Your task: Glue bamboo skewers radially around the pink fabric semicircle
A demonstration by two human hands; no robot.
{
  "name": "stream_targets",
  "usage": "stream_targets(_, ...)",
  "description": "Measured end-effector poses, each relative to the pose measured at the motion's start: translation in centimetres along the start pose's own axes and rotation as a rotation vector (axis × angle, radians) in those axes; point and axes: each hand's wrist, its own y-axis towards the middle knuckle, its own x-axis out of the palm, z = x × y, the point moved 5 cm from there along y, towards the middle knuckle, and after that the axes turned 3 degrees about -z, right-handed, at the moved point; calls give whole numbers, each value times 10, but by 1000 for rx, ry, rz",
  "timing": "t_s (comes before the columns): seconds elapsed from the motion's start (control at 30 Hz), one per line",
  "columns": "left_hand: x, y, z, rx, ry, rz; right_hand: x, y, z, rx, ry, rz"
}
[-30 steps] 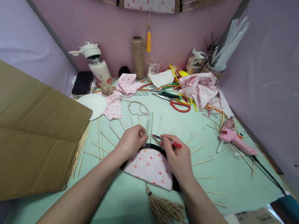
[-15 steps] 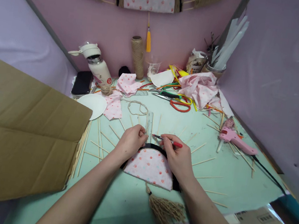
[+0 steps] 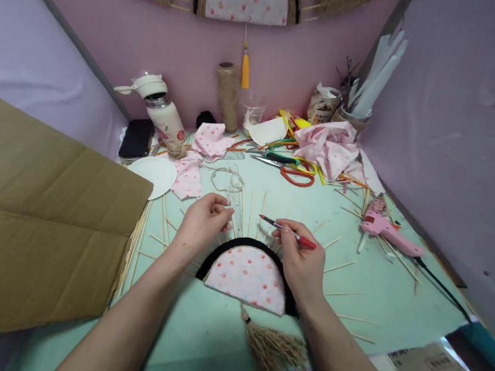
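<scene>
My left hand pinches a clear ruler near its lower part, above the sticks left of the half circle's top. My right hand grips a red-capped pen, its tip pointing left over the sticks. Below both hands lies a half circle of pink dotted fabric with a black rim. Thin wooden sticks fan out from the rim. A twine tassel hangs from its lower edge.
Cardboard covers the left side. At the back stand a bottle, a twine spool and scissors lying near crumpled pink fabric. A pink glue gun with loose sticks lies at the right.
My left hand has moved left with the ruler, off the top of the half circle. My right hand has shifted slightly right and down with the pen, uncovering more black rim.
</scene>
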Motion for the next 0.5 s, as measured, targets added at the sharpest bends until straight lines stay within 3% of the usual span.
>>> stream_targets(0.17, -9, -6, -5, -61, 6, -30, -3, 0, -6, 2, -21, -5)
stream_targets(0.33, 0, -10, -24, -108, 8, -107, 0, 0, -28, -37, -110, -188)
stream_targets(0.5, 10, -11, -32, -87, 38, -76, 6, 4, -31, -46, -155, -193)
